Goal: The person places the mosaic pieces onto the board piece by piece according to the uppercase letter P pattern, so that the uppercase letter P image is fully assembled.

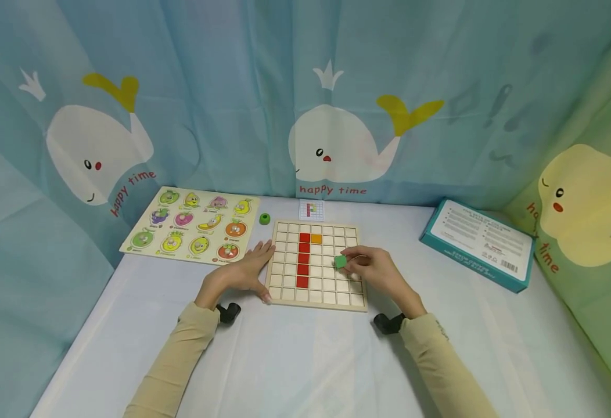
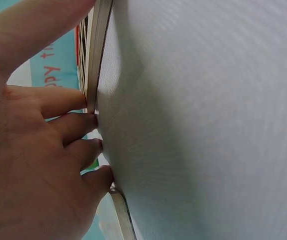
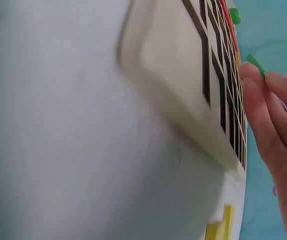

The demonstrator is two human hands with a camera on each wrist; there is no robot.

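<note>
A wooden grid board lies flat on the table. Five red square tiles form a column on it, with an orange tile beside the top one. Thumb and fingers of my right hand pinch a green square tile over the board's right side; the tile also shows edge-on in the right wrist view. My left hand rests along the board's left edge, fingers extended and thumb near the front corner. In the left wrist view its fingertips meet the tabletop beside the board's side.
Behind the board lies a small pattern card, next to a round green piece. A fruit puzzle board is at the left. A teal box lies at the right. Whale-printed curtains stand behind the table.
</note>
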